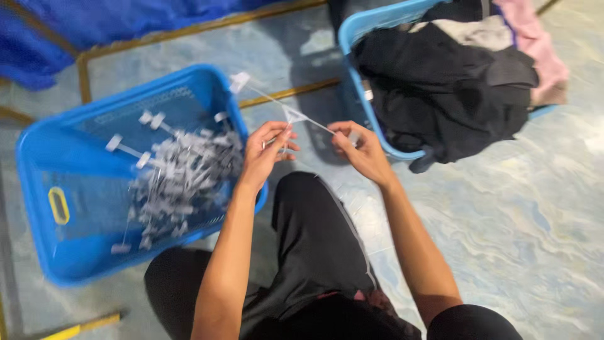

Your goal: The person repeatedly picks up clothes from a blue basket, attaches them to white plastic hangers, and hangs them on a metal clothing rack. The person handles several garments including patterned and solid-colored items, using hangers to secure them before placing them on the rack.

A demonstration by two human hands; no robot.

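Note:
Both my hands are raised over my lap, pinching a thin clear plastic hanger (296,114) between them. My left hand (267,150) grips its left part, fingers curled around it. My right hand (357,148) holds the right end. One pale clip end of the hanger (240,82) sticks out up and left, over the rim of a blue plastic basket (44,157). That basket, left of my left hand, holds a heap of grey-white clip hangers (182,179).
A second, lighter blue basket (353,31) at the upper right is piled with black, grey and pink clothes (453,82). My black-trousered legs (314,252) are folded on a marbled floor. Blue cloth (94,19) and a brass-coloured frame (189,28) lie at the top left.

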